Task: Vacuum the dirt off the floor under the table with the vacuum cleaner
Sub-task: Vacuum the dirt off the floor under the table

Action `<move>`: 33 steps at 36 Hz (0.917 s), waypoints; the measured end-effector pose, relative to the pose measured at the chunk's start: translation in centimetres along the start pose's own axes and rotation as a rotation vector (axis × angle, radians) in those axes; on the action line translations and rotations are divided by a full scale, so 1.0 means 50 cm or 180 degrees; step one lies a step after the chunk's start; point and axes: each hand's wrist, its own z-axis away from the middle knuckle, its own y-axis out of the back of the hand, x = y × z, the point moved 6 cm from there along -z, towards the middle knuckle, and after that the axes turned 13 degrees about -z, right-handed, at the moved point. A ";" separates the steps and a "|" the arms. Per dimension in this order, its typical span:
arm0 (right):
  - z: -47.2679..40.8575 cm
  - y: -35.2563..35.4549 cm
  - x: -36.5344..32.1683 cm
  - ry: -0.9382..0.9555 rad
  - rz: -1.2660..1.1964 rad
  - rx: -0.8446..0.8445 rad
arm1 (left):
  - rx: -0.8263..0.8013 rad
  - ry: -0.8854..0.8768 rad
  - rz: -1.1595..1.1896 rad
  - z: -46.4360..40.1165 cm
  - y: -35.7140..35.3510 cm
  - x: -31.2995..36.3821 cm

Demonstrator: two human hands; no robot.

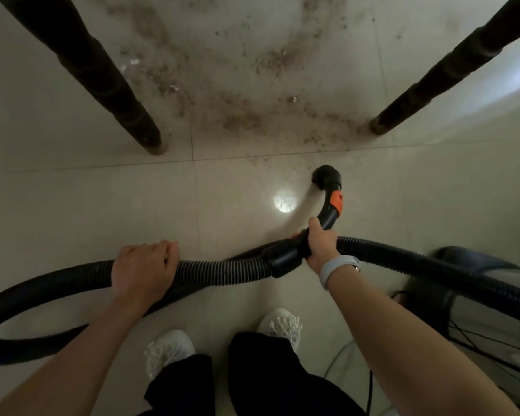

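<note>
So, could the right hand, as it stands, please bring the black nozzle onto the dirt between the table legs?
Probably yes: the right hand grips the black nozzle just short of the brown dirt, with bare floor between.

- Single view, head-worn, wide-angle; strong barrel bend at the edges.
- Looks steeply down and forward from standing height onto the tiled floor (72, 205).
- Bottom of the picture: wearer's own forearms, legs and shoes (279, 325), very near the lens.
- Top: two dark table legs (108, 82) splay outward, farther off.
- No second view, so nothing overlaps.
</note>
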 end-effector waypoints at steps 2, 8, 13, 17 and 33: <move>0.015 -0.009 0.018 -0.0035 0.0120 -0.0057 | -0.0217 0.0036 0.0034 0.031 -0.006 -0.014; 0.101 -0.029 0.035 -0.0316 0.0241 -0.0311 | -0.0652 0.0080 0.0338 0.111 0.052 -0.062; 0.197 -0.013 -0.009 -0.0205 0.0228 -0.0242 | -0.1446 0.0113 0.0649 0.134 0.126 -0.056; 0.282 0.028 -0.091 0.0295 0.0735 -0.0048 | -0.1799 -0.0021 0.0768 0.124 0.188 -0.032; 0.788 0.076 -0.238 0.1835 0.2489 0.1356 | -0.1722 -0.1312 0.1648 0.058 0.596 -0.112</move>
